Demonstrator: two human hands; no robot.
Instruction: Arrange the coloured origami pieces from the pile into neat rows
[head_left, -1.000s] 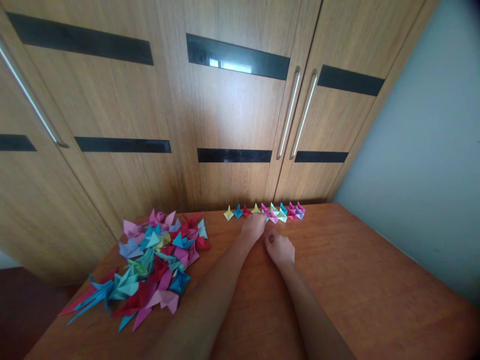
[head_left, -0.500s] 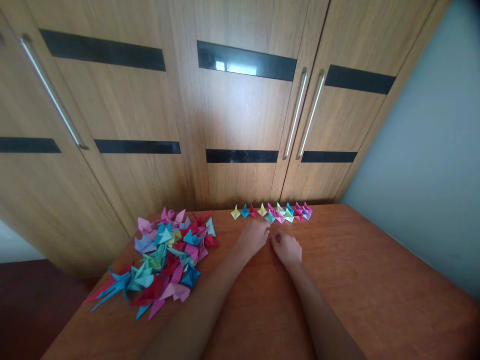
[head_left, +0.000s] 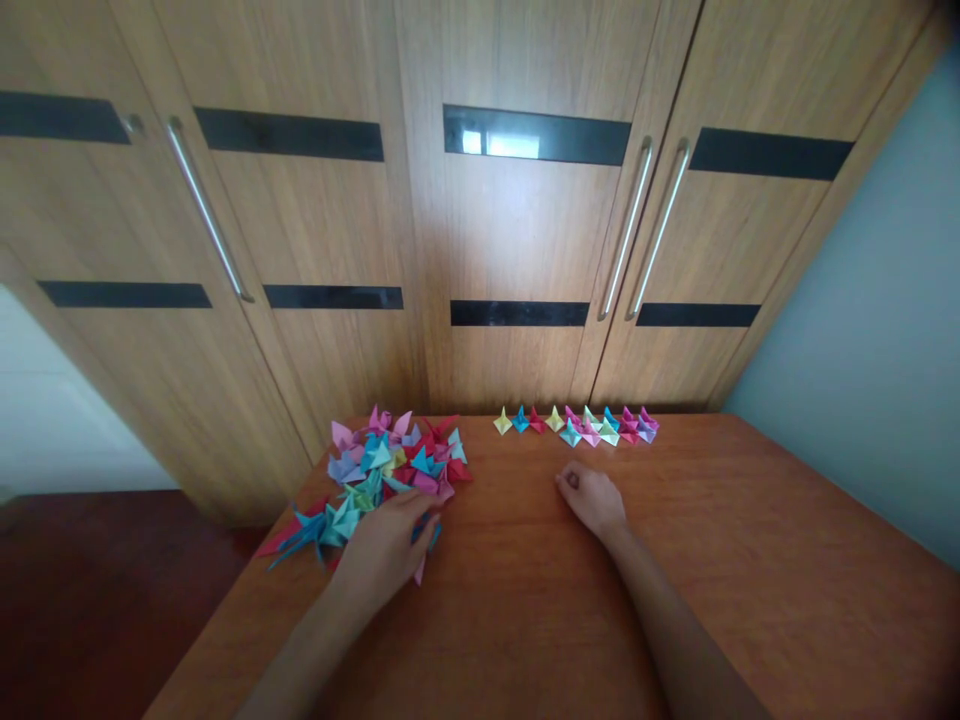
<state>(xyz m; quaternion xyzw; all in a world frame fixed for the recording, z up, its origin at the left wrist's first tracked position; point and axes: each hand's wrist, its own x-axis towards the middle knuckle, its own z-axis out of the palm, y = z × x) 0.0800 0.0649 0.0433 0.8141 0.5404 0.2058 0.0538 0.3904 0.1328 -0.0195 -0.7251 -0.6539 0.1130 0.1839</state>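
Observation:
A heap of folded paper pieces (head_left: 367, 450) in pink, red, blue, green and yellow lies at the table's left. My left hand (head_left: 386, 545) is over the front of this heap, fingers apart, with a blue piece partly hidden behind them. Curled closed, my right hand (head_left: 592, 498) rests on the table in the middle, and nothing shows in it. Beyond it, along the back edge, small folded pieces stand in rows, with a yellow one (head_left: 502, 421) at the left end and a light blue one (head_left: 571, 433) in the front row.
The brown wooden table (head_left: 510, 620) reaches back to a wooden wardrobe (head_left: 517, 240) with dark strips and metal handles. A pale blue wall (head_left: 870, 330) is at the right. Dark red floor (head_left: 112, 590) shows at the lower left.
My left hand has moved left from beside the rows to the heap, and its fingers have opened. My right hand stays closed in nearly the same place. The view has turned left.

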